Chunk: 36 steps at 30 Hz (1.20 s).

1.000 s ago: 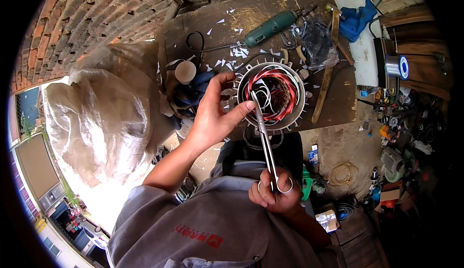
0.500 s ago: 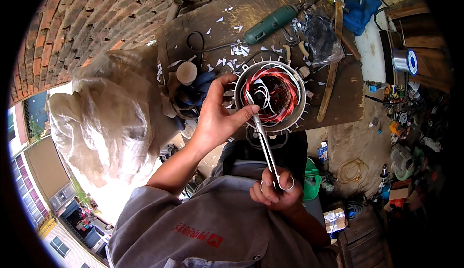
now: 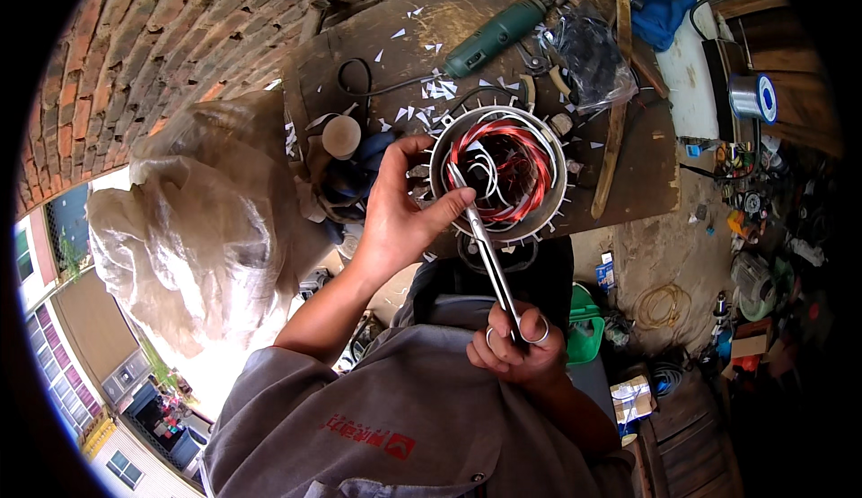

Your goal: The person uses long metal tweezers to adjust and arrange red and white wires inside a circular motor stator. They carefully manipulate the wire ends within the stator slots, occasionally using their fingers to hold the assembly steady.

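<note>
My left hand (image 3: 404, 211) curls its fingers at the left side of a round, finned metal motor housing (image 3: 558, 194), its thumb lying over the blades of long silver scissors (image 3: 481, 245). My right hand (image 3: 514, 350) grips the finger loops below. The blade tips are inside the housing at the left part of the red-and-white wound ring (image 3: 537, 194); what they touch is hard to make out. Loose white wires loop in the middle. Small white triangular scraps (image 3: 439, 88) lie on the worn wooden bench (image 3: 628, 202) behind.
A green power tool (image 3: 492, 40), a bagged dark item (image 3: 593, 58), a wooden stick (image 3: 609, 170) and blue cloth (image 3: 666, 8) lie behind. A wire spool (image 3: 752, 98) is at right, crumpled plastic sheeting (image 3: 197, 229) at left, a brick wall above, cluttered floor and a green container (image 3: 584, 323) below right.
The scissor tips have shifted slightly left within the housing, and my right hand has risen a little with the handles. My left hand keeps nearly the same grip.
</note>
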Each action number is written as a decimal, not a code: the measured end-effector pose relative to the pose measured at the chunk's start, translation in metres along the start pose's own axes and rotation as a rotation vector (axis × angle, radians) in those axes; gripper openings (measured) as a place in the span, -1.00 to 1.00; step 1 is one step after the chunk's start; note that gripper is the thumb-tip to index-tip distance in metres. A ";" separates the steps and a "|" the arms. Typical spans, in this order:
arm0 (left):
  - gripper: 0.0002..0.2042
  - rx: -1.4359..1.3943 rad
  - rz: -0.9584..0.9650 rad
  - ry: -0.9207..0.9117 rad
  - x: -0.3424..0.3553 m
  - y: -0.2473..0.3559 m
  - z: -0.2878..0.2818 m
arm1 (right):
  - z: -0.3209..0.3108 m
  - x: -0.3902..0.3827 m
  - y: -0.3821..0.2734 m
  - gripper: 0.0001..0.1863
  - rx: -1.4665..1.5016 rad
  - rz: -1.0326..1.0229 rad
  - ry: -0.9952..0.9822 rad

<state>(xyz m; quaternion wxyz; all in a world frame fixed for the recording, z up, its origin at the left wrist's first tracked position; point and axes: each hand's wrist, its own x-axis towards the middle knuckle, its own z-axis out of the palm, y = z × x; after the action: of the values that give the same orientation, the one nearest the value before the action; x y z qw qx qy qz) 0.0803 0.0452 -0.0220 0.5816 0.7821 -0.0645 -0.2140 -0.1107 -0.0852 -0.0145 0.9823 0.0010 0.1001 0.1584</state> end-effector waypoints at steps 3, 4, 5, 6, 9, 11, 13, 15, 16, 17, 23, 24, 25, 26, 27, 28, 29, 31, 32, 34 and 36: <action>-0.37 -0.002 0.008 -0.002 0.001 0.000 0.000 | 0.005 0.000 0.000 -0.58 -0.036 -0.013 0.045; -0.36 0.005 0.004 -0.004 0.001 0.001 -0.001 | 0.006 0.000 0.001 -0.58 -0.053 -0.015 0.051; -0.36 0.013 0.002 -0.005 0.001 0.003 -0.001 | 0.008 0.001 0.000 -0.58 -0.071 -0.016 0.056; -0.39 0.013 -0.012 -0.017 0.001 0.005 -0.001 | 0.009 0.002 0.000 -0.58 -0.089 -0.017 0.061; -0.43 -0.015 -0.040 -0.043 0.001 0.009 -0.002 | 0.019 0.007 0.001 -0.62 0.004 -0.046 0.069; -0.43 -0.076 -0.041 -0.051 0.001 0.007 -0.003 | 0.026 0.010 0.010 -0.64 -0.022 -0.067 0.111; -0.43 -0.088 -0.045 -0.073 0.002 0.007 -0.006 | 0.033 0.013 0.016 -0.67 -0.061 -0.077 0.148; -0.43 -0.101 -0.034 -0.092 0.003 0.005 -0.009 | 0.042 0.016 0.021 -0.70 -0.107 -0.072 0.184; -0.43 -0.107 -0.017 -0.101 0.004 0.005 -0.010 | 0.046 0.018 0.022 -0.73 -0.127 -0.070 0.204; -0.43 -0.114 0.004 -0.111 0.005 0.004 -0.011 | 0.049 0.020 0.025 -0.74 -0.157 -0.072 0.233; -0.55 0.118 0.211 -0.128 0.006 0.002 -0.023 | 0.052 0.029 0.036 -0.80 -0.228 -0.129 0.322; -0.58 0.288 0.327 -0.148 0.006 0.004 -0.026 | 0.053 0.030 0.038 -0.80 -0.268 -0.115 0.345; -0.60 0.459 0.443 -0.166 0.007 0.010 -0.030 | 0.055 0.031 0.040 -0.80 -0.309 -0.102 0.368; -0.63 0.631 0.560 -0.186 0.007 0.016 -0.032 | 0.057 0.033 0.043 -0.80 -0.348 -0.091 0.392; -0.63 0.662 0.538 -0.187 0.006 0.021 -0.030 | 0.059 0.035 0.046 -0.79 -0.368 -0.092 0.412; -0.63 0.693 0.515 -0.187 0.004 0.025 -0.027 | 0.063 0.038 0.048 -0.79 -0.388 -0.094 0.433; -0.63 0.726 0.493 -0.184 0.002 0.029 -0.027 | 0.068 0.041 0.049 -0.79 -0.410 -0.094 0.451; -0.56 0.788 0.488 -0.211 0.001 0.032 -0.029 | 0.079 0.051 0.051 -0.76 -0.445 -0.091 0.483; -0.55 0.806 0.485 -0.219 0.001 0.034 -0.030 | 0.080 0.055 0.054 -0.75 -0.478 -0.081 0.498; -0.56 0.823 0.487 -0.236 0.002 0.035 -0.032 | 0.088 0.065 0.054 -0.71 -0.518 -0.079 0.519; -0.59 0.820 0.492 -0.249 0.003 0.035 -0.034 | 0.089 0.066 0.054 -0.64 -0.633 -0.051 0.483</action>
<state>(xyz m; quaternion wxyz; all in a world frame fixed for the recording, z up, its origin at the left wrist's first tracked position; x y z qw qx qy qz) 0.1019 0.0637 0.0178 0.2471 0.8767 -0.3951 -0.1192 -0.0484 -0.0108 0.0614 0.8859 -0.3415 0.2745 0.1524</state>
